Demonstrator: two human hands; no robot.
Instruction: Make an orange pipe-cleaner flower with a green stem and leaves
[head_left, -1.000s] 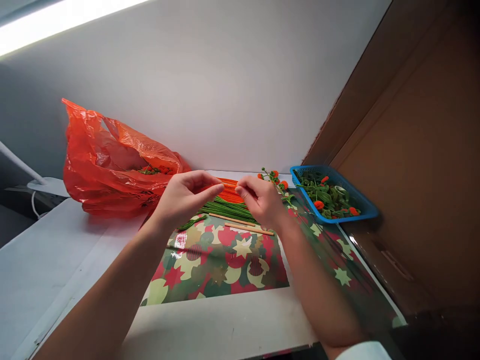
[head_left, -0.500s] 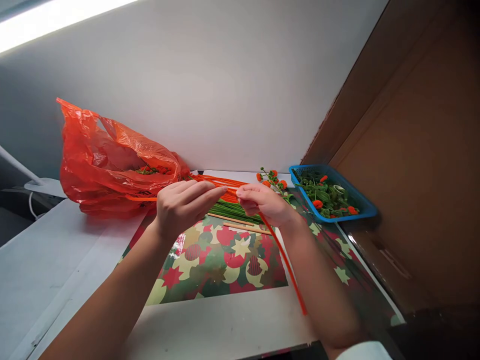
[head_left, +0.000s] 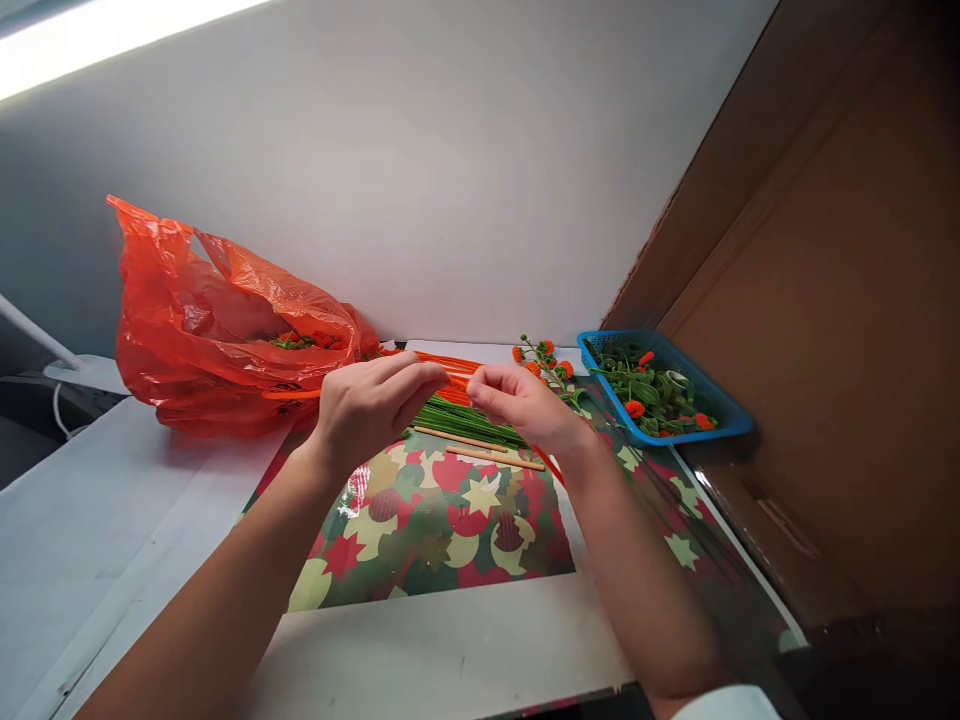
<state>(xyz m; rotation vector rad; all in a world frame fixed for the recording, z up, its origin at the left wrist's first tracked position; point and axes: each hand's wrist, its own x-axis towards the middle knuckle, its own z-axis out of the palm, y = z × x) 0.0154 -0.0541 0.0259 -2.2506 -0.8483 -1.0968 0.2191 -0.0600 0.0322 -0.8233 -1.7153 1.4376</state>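
My left hand (head_left: 371,405) and my right hand (head_left: 525,405) are raised close together above the table, both pinching one orange pipe cleaner (head_left: 457,380). A short stretch of it shows between the fingertips, and its tail (head_left: 553,468) comes out under my right wrist. Behind the hands lie a bundle of orange pipe cleaners (head_left: 442,362) and a bundle of green pipe cleaners (head_left: 465,422). Two wooden sticks (head_left: 491,455) lie on the patterned wrapping paper (head_left: 435,525).
A crumpled orange plastic bag (head_left: 217,325) with green and orange pieces inside sits at the left. A blue basket (head_left: 731,420) of green stems and orange pom-poms stands at the right, next to a brown cardboard wall (head_left: 840,320). A small flower sprig (head_left: 544,358) lies beside the basket.
The orange pipe cleaner was drawn out and hung long below my right hand half a second ago. Now only a short tail shows under my wrist. Both hands stay close together.
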